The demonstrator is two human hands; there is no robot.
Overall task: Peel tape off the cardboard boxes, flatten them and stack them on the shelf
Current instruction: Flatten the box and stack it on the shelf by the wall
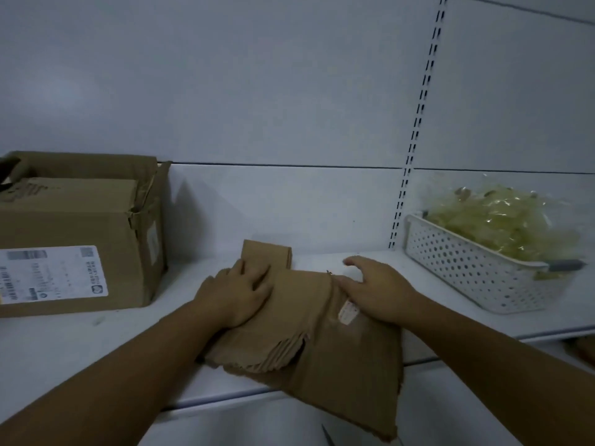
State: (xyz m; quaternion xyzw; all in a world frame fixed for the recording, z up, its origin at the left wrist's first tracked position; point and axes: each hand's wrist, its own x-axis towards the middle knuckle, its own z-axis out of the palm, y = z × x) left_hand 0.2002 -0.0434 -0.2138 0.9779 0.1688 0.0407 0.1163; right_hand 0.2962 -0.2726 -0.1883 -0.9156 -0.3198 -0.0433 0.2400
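Though flat, cardboard (338, 352) beyond shelf (64, 342) edge.

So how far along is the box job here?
Done: a basket at the right holds what looks like peeled tape, and flattened cardboard lies on the shelf. In hand: the left hand and right hand press that cardboard, which overhangs the shelf's front edge. Left: the labelled box at the left stands unflattened.
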